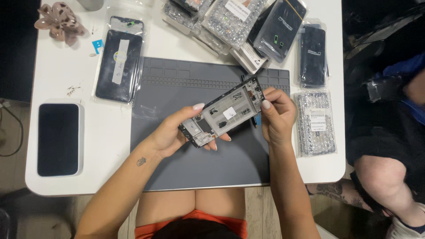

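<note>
You've got the phone frame (226, 113) up off the mat (177, 150), held between both hands and tilted so one end sits higher and further from you. Your left hand (177, 132) cradles the lower end from underneath, fingers curled around the edge and thumb lying along the top side, so that grip is closed on the frame. Your right hand (276, 116) pinches the upper end, thumb tip pressed right at the corner, the rest of the fingers wrapped behind it, also closed on the frame. The open inside of the frame faces up at you, pale with small dark parts and a white sticker near the middle.

Directly below your grip is the grey mat, lying on the white worktop (57, 71). Just right of your right hand there's a bubble-wrapped pack (315, 124), and beyond it a dark screen in a clear bag (312, 55). Past the far end of the frame sits a pile of bagged parts (239, 22). Off to the left of your left hand, well apart, a bagged screen (118, 59) lies beside the mat, and further left a phone (58, 139) rests face up. A pink hair claw (59, 21) sits at the far left corner. Another person's leg (380, 177) shows to the right of the worktop.
</note>
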